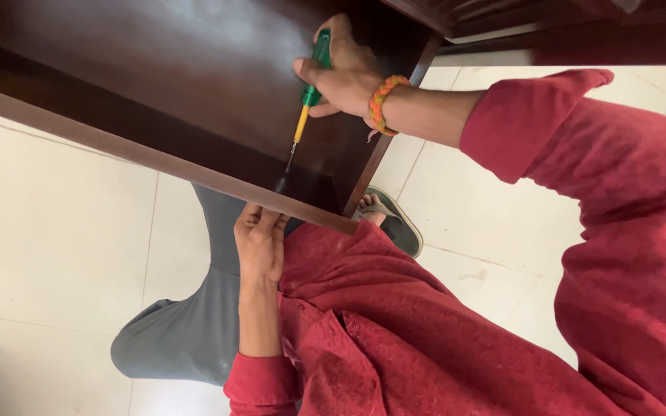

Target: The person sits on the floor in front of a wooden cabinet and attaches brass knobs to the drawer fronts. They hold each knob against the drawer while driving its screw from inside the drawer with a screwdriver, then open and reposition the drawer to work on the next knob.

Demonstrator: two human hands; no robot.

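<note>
My right hand grips a screwdriver with a green handle and a yellow shaft. Its thin tip points down into the inner corner of a dark brown wooden cabinet. An orange braided band sits on that wrist. My left hand is below the cabinet's lower edge, with its fingertips pressed up against the underside of the panel. Both sleeves are red.
The floor is pale tile. My bent leg in grey trousers lies under the cabinet. A foot in a grey sandal rests beside the cabinet's side panel. More dark wood runs along the top right.
</note>
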